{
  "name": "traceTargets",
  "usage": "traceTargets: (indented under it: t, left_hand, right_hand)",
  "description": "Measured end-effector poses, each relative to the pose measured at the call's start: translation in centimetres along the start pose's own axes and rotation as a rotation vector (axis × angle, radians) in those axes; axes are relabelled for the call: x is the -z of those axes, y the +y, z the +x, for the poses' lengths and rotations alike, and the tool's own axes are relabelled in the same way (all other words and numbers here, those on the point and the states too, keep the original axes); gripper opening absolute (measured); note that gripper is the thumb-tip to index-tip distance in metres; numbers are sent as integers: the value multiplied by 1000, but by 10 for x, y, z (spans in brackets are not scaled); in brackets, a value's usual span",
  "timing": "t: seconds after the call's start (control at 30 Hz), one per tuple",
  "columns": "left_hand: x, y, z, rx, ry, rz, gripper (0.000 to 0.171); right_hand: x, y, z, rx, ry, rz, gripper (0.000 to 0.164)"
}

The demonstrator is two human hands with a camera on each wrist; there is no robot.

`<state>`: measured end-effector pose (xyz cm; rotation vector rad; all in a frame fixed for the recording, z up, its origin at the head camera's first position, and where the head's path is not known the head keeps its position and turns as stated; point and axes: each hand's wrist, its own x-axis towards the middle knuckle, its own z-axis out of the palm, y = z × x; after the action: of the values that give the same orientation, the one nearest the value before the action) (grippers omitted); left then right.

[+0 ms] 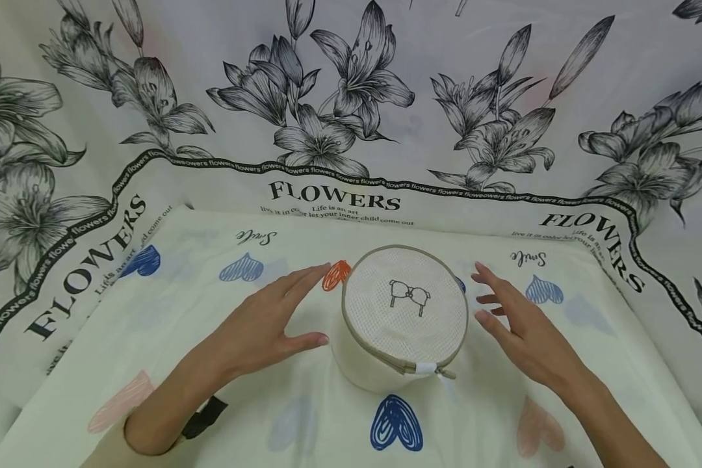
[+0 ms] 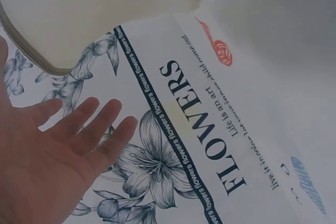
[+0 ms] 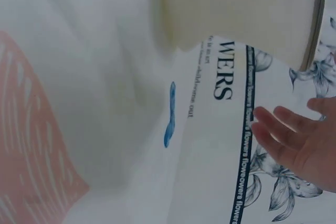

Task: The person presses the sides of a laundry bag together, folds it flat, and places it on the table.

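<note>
A cream cylindrical zippered laundry bag [image 1: 406, 305] stands upright on the cloth, its round mesh lid edged in beige and printed with a pair of glasses. The zipper pull [image 1: 446, 374] sits at the lid's front right, by a white tab. To the left of the bag is my left hand [image 1: 269, 325], fingers extended and thumb apart, holding nothing. My right hand [image 1: 517, 331] is on the other side, fingers loosely spread toward the bag, also holding nothing. Both wrist views show a gap between the hand and the bag's cream side [image 2: 105, 14].
A white cloth with printed hearts [image 1: 396, 422] covers the table. Behind it hangs a curtain [image 1: 421, 143] with black lilies and "FLOWERS" lettering, which also runs along both sides. A black strap piece [image 1: 205, 416] shows at my left sleeve.
</note>
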<state>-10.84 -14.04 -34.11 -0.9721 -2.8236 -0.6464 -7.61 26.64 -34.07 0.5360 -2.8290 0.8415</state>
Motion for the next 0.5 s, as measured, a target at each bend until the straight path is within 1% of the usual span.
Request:
traceTargets:
  t: [0.17,0.27,0.5]
  left_hand:
    - [3,7,5,1,-6,-39,94]
    - [3,10,8,-1,-17,-67,94]
    - [0,16,14,-54,-13,-122,95]
  right_hand:
    - [3,-7,4,-9,-31,83,68]
    - [2,-11,6,-18,-45,113,68]
    - [-1,-17,8,-57,-62,150,68]
